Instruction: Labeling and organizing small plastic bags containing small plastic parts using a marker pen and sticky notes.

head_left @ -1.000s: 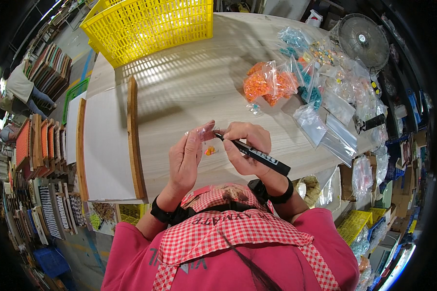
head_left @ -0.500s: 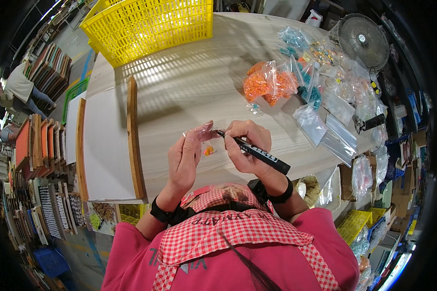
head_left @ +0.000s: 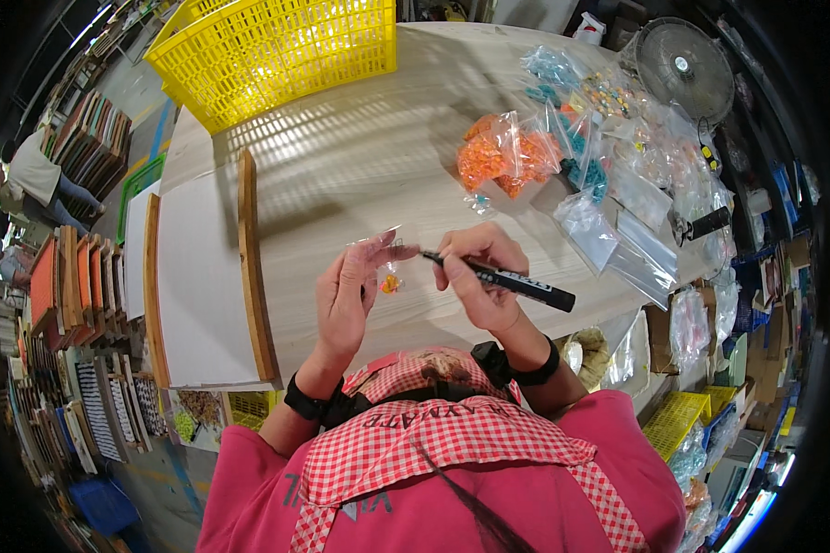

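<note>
Left hand (head_left: 349, 297) is raised over the pale wood-grain surface (head_left: 360, 157), fingers mostly straight and close together, thumb and fingertips pinching a small clear plastic zip bag (head_left: 389, 267) with a few orange bits inside; the bag hangs just above the surface, in front of the person's chest. Right hand (head_left: 478, 276) is curled tight round a black marker pen (head_left: 503, 279), gripping near the front end, tip pointing left and touching or almost touching the top of the small bag; which one, cannot tell. The pen's back end sticks out to the right past the hand. Both wrists wear black bands. Well apart from the hands, further back on the surface, lie clear bags full of orange pieces (head_left: 507, 157), with teal-filled bags and empty clear bags just beside them to the right. A yellow plastic basket (head_left: 277, 55) stands at the far left end. A white board with wooden side rails (head_left: 198, 276) lies left of the left hand.
</note>
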`<state>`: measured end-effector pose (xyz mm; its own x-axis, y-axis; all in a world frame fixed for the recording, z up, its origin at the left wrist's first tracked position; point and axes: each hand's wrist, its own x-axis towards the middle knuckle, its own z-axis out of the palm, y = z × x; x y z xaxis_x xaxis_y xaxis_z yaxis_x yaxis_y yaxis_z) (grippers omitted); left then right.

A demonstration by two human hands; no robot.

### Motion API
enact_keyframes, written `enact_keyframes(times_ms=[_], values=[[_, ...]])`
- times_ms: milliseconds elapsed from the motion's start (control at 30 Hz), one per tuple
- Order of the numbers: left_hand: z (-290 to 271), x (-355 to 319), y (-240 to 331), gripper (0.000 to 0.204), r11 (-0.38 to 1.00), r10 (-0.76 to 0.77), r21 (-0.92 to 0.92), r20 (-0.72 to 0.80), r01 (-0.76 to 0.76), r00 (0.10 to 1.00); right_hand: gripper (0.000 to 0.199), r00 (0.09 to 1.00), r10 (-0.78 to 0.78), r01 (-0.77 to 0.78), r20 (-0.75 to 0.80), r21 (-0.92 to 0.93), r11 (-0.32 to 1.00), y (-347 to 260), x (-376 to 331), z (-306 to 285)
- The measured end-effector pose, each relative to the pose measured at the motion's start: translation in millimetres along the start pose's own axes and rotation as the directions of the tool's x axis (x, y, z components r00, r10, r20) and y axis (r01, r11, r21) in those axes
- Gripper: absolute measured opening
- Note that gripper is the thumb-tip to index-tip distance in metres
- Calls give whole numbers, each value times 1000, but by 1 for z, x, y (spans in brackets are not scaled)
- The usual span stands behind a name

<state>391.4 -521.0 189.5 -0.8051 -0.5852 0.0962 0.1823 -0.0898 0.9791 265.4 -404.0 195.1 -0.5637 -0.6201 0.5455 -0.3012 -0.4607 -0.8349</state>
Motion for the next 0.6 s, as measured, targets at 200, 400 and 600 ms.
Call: enact_keyframes(times_ms=[200,400,600], values=[[1,3,-9,41,996,-80,34,-114,85,990,16,931,278,-255,-235,125,959,9,4,-10],[0,9,-21,39,963,-248,-116,-18,244,969,25,931,357,-360,-81,-37,932,23,-5,-8],[8,12,-25,39,991,-132,-36,-2,131,991,26,973,203,-215,-107,-113,970,24,-9,-12]])
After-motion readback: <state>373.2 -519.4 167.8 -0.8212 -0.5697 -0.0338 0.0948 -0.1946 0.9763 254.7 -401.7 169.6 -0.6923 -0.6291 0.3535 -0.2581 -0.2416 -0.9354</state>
